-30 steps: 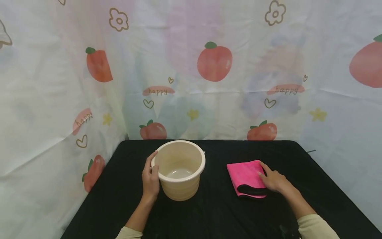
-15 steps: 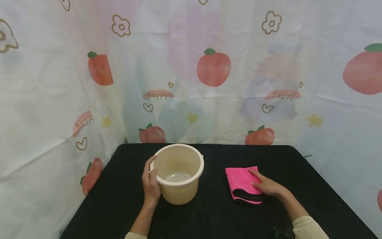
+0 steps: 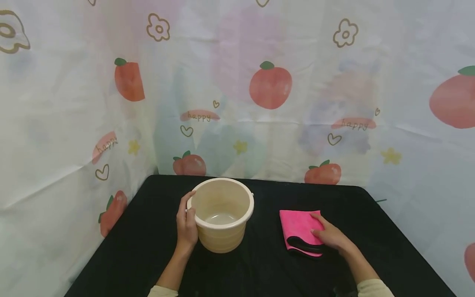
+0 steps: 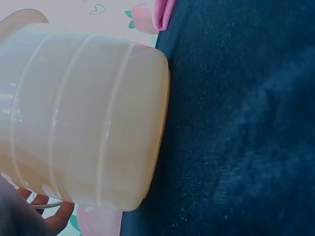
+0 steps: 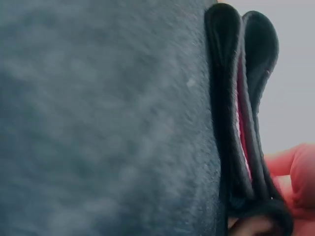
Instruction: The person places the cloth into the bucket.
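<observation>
A cream plastic bucket (image 3: 220, 237) stands upright on the black-covered table (image 3: 259, 272), its mouth toward me and its inside bare. My left hand (image 3: 186, 227) grips its left side, fingers at the rim and thumb on the near wall. The ribbed wall of the bucket (image 4: 88, 118) fills much of the left wrist view, with fingers (image 4: 61, 216) beside a thin white handle. To the right lies a folded pink towel (image 3: 298, 225) with black edging. My right hand (image 3: 330, 236) holds its right edge, thumb and a finger on top. The folded layers of the towel (image 5: 241, 108) show in the right wrist view.
A white curtain (image 3: 230, 53) printed with fruit, hearts and flowers hangs behind the table and along both sides. Black tabletop separates the bucket from the towel. A small dark object (image 3: 343, 292) sits by the right sleeve.
My right hand has shifted left, farther onto the pink towel. My left hand keeps its grip on the bucket, which stays in place. The head view has tilted slightly.
</observation>
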Demonstrator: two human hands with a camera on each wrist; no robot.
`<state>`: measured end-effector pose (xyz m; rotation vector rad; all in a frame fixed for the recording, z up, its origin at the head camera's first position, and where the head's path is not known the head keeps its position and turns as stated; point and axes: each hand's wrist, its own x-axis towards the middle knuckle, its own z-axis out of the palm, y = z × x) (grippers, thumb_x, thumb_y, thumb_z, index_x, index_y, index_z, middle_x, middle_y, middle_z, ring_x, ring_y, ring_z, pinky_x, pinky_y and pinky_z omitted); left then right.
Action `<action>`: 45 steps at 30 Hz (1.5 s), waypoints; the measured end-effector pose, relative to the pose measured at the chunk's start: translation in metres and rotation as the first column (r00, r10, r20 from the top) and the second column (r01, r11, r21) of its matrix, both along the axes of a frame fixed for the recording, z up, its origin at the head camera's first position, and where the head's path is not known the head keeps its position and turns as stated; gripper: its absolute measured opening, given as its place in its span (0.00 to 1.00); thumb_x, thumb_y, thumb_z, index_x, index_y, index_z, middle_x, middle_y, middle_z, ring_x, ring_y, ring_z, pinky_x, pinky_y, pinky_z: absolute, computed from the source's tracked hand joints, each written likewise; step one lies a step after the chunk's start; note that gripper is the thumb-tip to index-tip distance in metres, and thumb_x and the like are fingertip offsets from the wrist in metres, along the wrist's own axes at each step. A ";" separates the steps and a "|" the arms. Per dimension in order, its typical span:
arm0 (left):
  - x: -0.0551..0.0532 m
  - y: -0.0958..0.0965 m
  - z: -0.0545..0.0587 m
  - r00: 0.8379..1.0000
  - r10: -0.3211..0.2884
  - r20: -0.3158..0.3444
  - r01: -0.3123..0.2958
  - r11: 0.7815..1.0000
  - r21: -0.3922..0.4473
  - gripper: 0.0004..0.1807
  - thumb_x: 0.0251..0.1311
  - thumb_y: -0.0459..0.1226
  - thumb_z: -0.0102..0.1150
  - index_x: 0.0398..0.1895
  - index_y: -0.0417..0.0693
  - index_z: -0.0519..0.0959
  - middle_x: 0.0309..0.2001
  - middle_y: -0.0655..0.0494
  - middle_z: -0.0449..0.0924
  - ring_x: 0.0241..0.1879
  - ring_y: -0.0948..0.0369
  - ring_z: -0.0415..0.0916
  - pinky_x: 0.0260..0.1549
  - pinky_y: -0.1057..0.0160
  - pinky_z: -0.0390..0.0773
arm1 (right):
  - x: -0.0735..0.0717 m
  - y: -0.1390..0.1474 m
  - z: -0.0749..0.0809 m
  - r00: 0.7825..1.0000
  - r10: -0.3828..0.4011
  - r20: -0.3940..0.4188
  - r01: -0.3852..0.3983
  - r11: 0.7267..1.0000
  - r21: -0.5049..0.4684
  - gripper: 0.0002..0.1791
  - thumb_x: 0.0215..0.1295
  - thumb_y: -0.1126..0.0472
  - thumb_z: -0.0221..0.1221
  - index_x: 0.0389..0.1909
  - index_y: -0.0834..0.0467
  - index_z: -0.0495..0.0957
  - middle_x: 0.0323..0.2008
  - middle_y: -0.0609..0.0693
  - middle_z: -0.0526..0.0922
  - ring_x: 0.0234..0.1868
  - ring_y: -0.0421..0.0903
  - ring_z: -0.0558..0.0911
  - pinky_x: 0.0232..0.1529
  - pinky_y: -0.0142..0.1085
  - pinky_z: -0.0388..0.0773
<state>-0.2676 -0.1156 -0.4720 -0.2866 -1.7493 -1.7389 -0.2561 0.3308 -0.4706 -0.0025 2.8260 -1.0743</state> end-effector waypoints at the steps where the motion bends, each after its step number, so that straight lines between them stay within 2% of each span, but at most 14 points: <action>1: 0.000 0.000 0.000 1.000 -0.003 0.006 0.003 1.000 -0.002 0.27 0.66 0.29 0.40 0.66 0.45 0.76 0.65 0.47 0.75 0.62 0.50 0.72 0.58 0.66 0.68 | 0.001 -0.001 -0.002 1.000 0.001 -0.024 0.000 1.000 0.027 0.36 0.76 0.58 0.55 0.78 0.66 0.55 0.69 0.79 0.60 0.66 0.76 0.64 0.60 0.68 0.64; 5: -0.002 0.000 0.001 1.000 -0.020 0.014 0.020 1.000 0.004 0.27 0.66 0.29 0.40 0.67 0.46 0.76 0.66 0.47 0.75 0.62 0.51 0.71 0.58 0.65 0.67 | 0.003 -0.004 -0.004 0.992 0.009 -0.126 0.004 0.995 0.103 0.32 0.75 0.61 0.55 0.75 0.67 0.61 0.65 0.79 0.68 0.62 0.76 0.70 0.57 0.67 0.68; 7: -0.003 0.000 0.001 1.000 -0.023 0.018 0.023 1.000 0.012 0.27 0.66 0.29 0.39 0.67 0.46 0.76 0.66 0.48 0.74 0.62 0.51 0.71 0.58 0.64 0.67 | 0.005 -0.006 -0.002 0.990 0.011 -0.140 0.004 0.995 0.102 0.31 0.75 0.62 0.55 0.75 0.67 0.61 0.64 0.78 0.69 0.62 0.75 0.70 0.57 0.67 0.68; 11: -0.003 0.001 0.000 1.000 -0.022 0.022 0.021 0.999 0.029 0.27 0.66 0.29 0.40 0.66 0.44 0.76 0.66 0.48 0.75 0.63 0.52 0.71 0.58 0.64 0.67 | 0.008 -0.011 0.003 0.996 -0.015 -0.083 0.017 1.000 0.023 0.31 0.78 0.61 0.52 0.76 0.66 0.57 0.67 0.78 0.64 0.64 0.74 0.68 0.58 0.66 0.67; 14: -0.003 0.000 -0.001 1.000 -0.020 0.018 0.019 0.999 0.037 0.27 0.66 0.29 0.39 0.66 0.43 0.76 0.66 0.47 0.75 0.63 0.52 0.70 0.59 0.65 0.67 | 0.008 -0.013 0.008 0.999 -0.029 -0.014 0.027 0.995 -0.100 0.32 0.79 0.59 0.51 0.77 0.65 0.56 0.70 0.76 0.60 0.66 0.71 0.64 0.60 0.65 0.66; 16: -0.003 0.000 -0.001 1.000 -0.021 0.014 0.020 0.999 0.037 0.27 0.66 0.28 0.39 0.66 0.42 0.75 0.66 0.47 0.75 0.63 0.52 0.70 0.59 0.65 0.66 | 0.009 -0.014 0.012 0.999 -0.031 0.043 0.038 0.981 -0.189 0.32 0.79 0.57 0.52 0.78 0.63 0.58 0.72 0.74 0.58 0.68 0.70 0.61 0.61 0.63 0.65; 20: -0.003 0.001 -0.001 1.000 -0.028 0.012 0.028 0.999 0.038 0.27 0.66 0.29 0.39 0.67 0.41 0.75 0.66 0.46 0.74 0.63 0.51 0.70 0.59 0.66 0.66 | 0.011 -0.012 0.018 0.991 -0.043 0.126 0.084 0.937 -0.340 0.32 0.79 0.53 0.54 0.79 0.58 0.61 0.74 0.70 0.57 0.66 0.63 0.66 0.58 0.52 0.71; 25: -0.002 0.002 -0.001 0.999 -0.044 0.024 0.042 0.998 0.051 0.27 0.67 0.29 0.39 0.67 0.41 0.74 0.67 0.45 0.73 0.63 0.50 0.70 0.60 0.62 0.66 | 0.016 -0.015 0.022 0.992 -0.050 0.119 0.099 0.887 -0.451 0.31 0.79 0.54 0.54 0.78 0.57 0.62 0.69 0.68 0.63 0.51 0.51 0.80 0.47 0.41 0.78; 29: -0.001 0.001 0.000 0.998 -0.051 0.036 0.049 0.997 0.065 0.27 0.67 0.29 0.38 0.68 0.42 0.74 0.67 0.46 0.73 0.63 0.49 0.69 0.61 0.55 0.66 | 0.023 -0.022 0.028 0.990 -0.056 0.132 0.119 0.834 -0.538 0.32 0.79 0.57 0.54 0.79 0.57 0.60 0.65 0.67 0.69 0.44 0.50 0.85 0.45 0.40 0.81; 34: 0.000 0.003 -0.001 0.998 -0.053 0.025 0.051 0.995 0.088 0.28 0.66 0.28 0.38 0.68 0.42 0.74 0.67 0.46 0.73 0.63 0.49 0.69 0.61 0.57 0.67 | 0.027 -0.024 0.040 0.985 -0.078 0.152 0.159 0.744 -0.649 0.32 0.80 0.56 0.53 0.80 0.53 0.59 0.53 0.61 0.78 0.39 0.51 0.88 0.42 0.42 0.84; 38: 0.001 0.002 0.000 0.998 -0.063 0.009 0.061 0.993 0.097 0.28 0.67 0.28 0.37 0.68 0.41 0.74 0.67 0.46 0.72 0.63 0.49 0.69 0.61 0.59 0.67 | 0.027 -0.022 0.048 0.984 -0.097 0.147 0.174 0.674 -0.718 0.31 0.81 0.54 0.51 0.81 0.53 0.58 0.45 0.54 0.83 0.37 0.48 0.88 0.39 0.40 0.84; 40: 0.001 0.002 0.001 0.998 -0.060 0.012 0.058 0.993 0.098 0.28 0.66 0.28 0.37 0.67 0.42 0.74 0.67 0.47 0.73 0.63 0.51 0.70 0.60 0.61 0.67 | 0.026 -0.023 0.049 0.984 -0.104 0.145 0.178 0.651 -0.738 0.31 0.82 0.54 0.51 0.80 0.53 0.58 0.43 0.51 0.84 0.37 0.46 0.88 0.39 0.38 0.84; 42: 0.002 0.001 0.001 0.998 -0.055 0.022 0.053 0.994 0.096 0.28 0.66 0.28 0.38 0.67 0.43 0.75 0.67 0.47 0.73 0.62 0.52 0.70 0.59 0.62 0.67 | 0.026 -0.023 0.049 0.983 -0.114 0.142 0.182 0.641 -0.746 0.31 0.82 0.54 0.51 0.80 0.53 0.59 0.43 0.48 0.84 0.36 0.43 0.88 0.38 0.36 0.83; 45: 0.004 0.002 0.001 0.998 -0.055 0.040 0.052 0.995 0.086 0.28 0.66 0.29 0.38 0.68 0.44 0.74 0.67 0.48 0.72 0.62 0.53 0.70 0.59 0.63 0.67 | 0.027 -0.024 0.049 0.978 -0.139 0.152 0.206 0.604 -0.770 0.26 0.81 0.55 0.51 0.76 0.49 0.66 0.42 0.47 0.84 0.36 0.41 0.87 0.38 0.34 0.82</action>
